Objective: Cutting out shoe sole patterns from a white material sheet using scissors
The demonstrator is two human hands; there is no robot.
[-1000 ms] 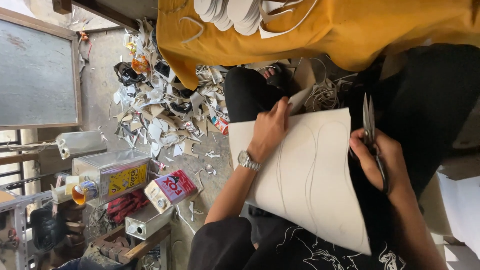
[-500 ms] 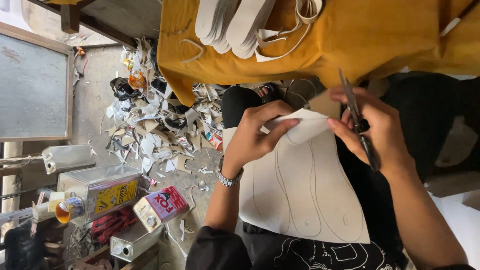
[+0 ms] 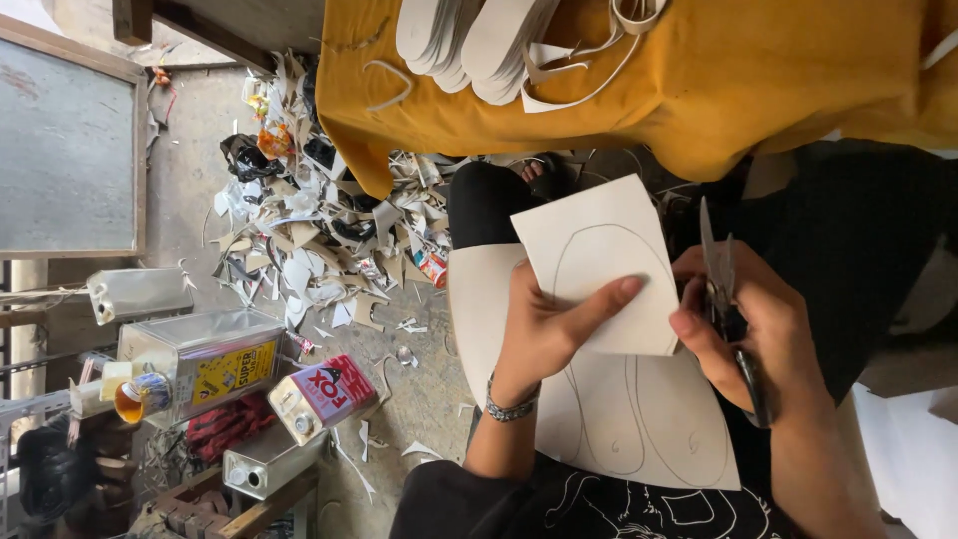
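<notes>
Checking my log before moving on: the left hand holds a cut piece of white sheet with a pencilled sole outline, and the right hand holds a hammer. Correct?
Not quite. In the head view the right hand holds scissors, not a hammer. The rest stands: the left hand holds the cut piece of white sheet with a pencilled sole outline.

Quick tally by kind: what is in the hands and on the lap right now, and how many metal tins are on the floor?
Scissors, in the right hand: 1
White sheets with pencilled sole outlines: 2, a smaller one pinched by the left hand and a larger one on the lap
Metal tins on the floor: 4
Total: 7
</notes>
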